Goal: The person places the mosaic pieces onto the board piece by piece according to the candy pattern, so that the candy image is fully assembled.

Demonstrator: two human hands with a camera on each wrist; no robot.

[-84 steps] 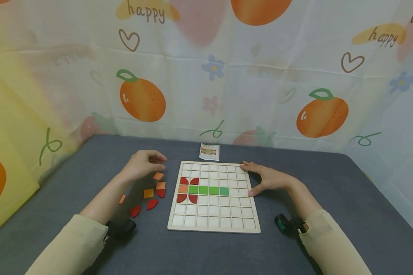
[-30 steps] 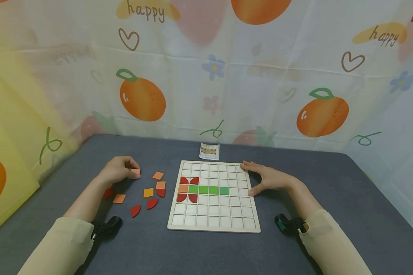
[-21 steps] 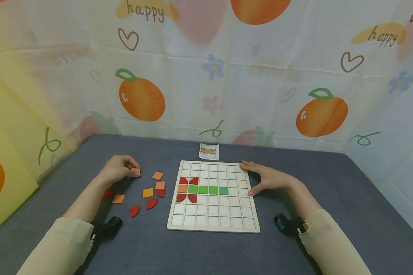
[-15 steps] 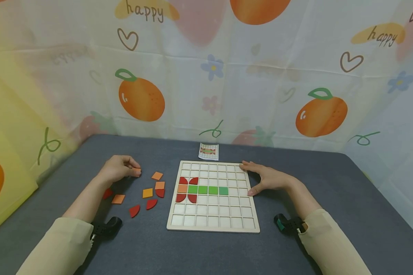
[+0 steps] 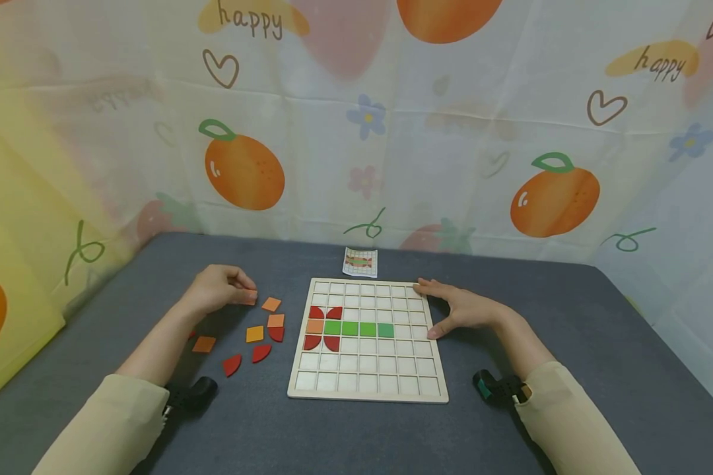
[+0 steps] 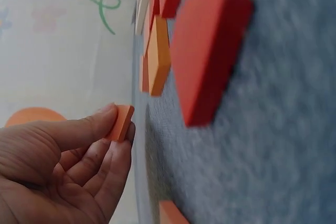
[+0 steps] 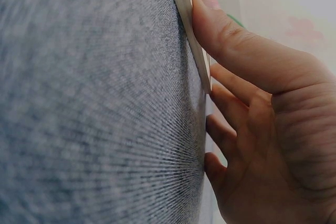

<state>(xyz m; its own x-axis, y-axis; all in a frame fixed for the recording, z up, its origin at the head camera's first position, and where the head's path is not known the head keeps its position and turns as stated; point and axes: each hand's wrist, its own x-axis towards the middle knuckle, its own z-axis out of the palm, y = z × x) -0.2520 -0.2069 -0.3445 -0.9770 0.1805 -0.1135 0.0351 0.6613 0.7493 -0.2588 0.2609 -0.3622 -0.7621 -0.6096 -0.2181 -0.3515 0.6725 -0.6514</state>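
In the head view my left hand (image 5: 216, 290) hovers left of the board, with an orange square tile (image 6: 121, 123) pinched between thumb and fingers, clearest in the left wrist view. A white gridded board (image 5: 368, 365) lies at the middle of the table. On it, a row of green tiles (image 5: 350, 328) runs right from one orange tile (image 5: 315, 326), and red quarter-circle tiles (image 5: 335, 313) sit above and below the row's left end. My right hand (image 5: 466, 308) rests at the board's right edge, fingers spread, its thumb touching the rim in the right wrist view.
Loose pieces lie between my left arm and the board: orange squares (image 5: 204, 344), an amber square (image 5: 255, 334) and red quarter-circles (image 5: 261, 353). One red piece is mostly hidden by the left forearm. A small printed pattern card (image 5: 360, 262) lies behind the board, before a fabric backdrop (image 5: 422, 165).
Since the earliest frame my left hand has gone left and taken hold of an orange tile. In the last half second it has moved slightly right with it. The right hand stays put.
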